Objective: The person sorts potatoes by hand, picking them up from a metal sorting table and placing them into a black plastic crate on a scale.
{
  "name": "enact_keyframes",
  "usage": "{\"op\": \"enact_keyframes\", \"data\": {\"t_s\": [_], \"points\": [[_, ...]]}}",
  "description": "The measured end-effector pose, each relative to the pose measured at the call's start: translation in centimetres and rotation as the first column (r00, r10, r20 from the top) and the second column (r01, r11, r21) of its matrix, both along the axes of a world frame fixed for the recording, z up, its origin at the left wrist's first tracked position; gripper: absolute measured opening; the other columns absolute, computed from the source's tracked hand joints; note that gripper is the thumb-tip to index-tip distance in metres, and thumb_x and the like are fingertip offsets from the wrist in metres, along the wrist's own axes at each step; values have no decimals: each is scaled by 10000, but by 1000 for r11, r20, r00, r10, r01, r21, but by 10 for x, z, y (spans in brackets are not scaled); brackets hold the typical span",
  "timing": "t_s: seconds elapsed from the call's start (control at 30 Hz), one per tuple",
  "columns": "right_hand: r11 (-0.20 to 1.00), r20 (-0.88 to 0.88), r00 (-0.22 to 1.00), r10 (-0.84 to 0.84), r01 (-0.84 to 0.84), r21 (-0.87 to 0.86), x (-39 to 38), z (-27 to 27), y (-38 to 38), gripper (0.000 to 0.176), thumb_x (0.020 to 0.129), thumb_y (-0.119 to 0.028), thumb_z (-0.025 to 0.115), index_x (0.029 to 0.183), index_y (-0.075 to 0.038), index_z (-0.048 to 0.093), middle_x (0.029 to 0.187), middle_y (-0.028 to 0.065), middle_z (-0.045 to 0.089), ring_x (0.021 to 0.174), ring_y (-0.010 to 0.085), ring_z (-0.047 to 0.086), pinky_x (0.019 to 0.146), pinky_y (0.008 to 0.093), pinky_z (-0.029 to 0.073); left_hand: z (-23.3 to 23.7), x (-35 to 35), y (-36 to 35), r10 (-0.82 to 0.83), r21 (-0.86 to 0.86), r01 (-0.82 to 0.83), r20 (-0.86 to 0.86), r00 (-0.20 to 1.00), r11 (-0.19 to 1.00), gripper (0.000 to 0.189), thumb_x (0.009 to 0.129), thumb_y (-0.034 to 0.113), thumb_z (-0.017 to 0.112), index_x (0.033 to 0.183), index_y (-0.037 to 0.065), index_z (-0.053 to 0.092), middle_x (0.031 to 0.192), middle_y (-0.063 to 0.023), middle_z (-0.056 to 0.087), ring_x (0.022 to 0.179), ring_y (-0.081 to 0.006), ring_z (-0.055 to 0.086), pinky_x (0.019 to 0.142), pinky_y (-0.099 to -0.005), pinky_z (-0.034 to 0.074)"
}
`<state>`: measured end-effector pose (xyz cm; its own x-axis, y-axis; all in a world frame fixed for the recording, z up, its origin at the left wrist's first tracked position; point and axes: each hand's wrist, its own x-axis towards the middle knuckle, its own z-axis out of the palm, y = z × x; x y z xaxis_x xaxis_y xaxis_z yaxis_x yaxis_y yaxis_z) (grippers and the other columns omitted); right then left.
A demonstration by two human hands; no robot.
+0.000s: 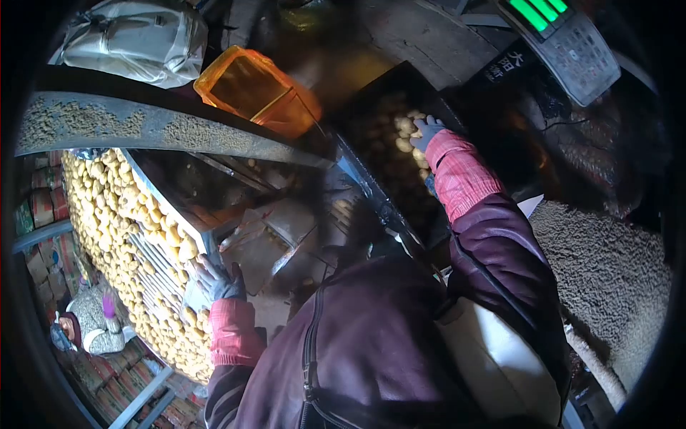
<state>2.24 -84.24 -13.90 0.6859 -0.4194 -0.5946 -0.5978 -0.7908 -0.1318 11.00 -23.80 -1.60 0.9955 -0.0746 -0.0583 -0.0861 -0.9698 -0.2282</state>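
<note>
My left hand, in a grey glove with a red cuff, lies with fingers apart at the near edge of a slatted sorting table. Pale potatoes spread thickly over that table, some close to my fingertips. Out to the right, my right hand, gloved the same way, reaches into a dark bin. Its fingers are spread against potatoes lying inside. Shadow hides much of the bin's contents, and I see nothing gripped in either hand.
An orange crate stands beyond the dirt-caked metal beam. A scale display with green digits is at upper right. A covered bundle sits at upper left. Another person with a purple glove works across the table.
</note>
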Motion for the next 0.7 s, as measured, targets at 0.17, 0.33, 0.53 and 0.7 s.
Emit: {"op": "enact_keyframes", "data": {"t_s": [0.17,0.33,0.53,0.7], "points": [[984,30,993,114,-109,-139,-4,3,11,449,891,-452,532,1253,-210,639,1403,88,498,1359,343,339,1133,437,277,-16,0,13,-164,-65,177,165,973,982,967,814,439,676,1545,53,172,1529,-302,244,1399,-452,306,1143,-517,273],[979,99,974,-203,201,30,-42,-10,20,522,822,-359,645,1304,-175,565,1408,232,396,1278,426,432,1039,465,431,-29,3,25,-229,-134,268,251,941,954,946,769,366,716,1516,29,245,1486,-341,293,1343,-508,354,1094,-558,339],[988,59,990,-125,130,-82,-84,-1,69,328,857,-199,558,1181,-152,567,1282,243,480,1132,455,546,932,515,476,-39,6,37,-204,-177,251,247,947,952,893,782,344,693,1497,-12,294,1453,-386,336,1305,-541,399,1078,-570,360],[1000,74,997,-1,2,-5,-65,-85,75,382,872,-282,587,1203,-92,574,1215,227,614,1127,401,599,969,490,458,-58,16,51,-341,-61,393,386,857,918,991,748,385,676,1534,7,205,1458,-390,313,1309,-544,396,1066,-577,373]]}}
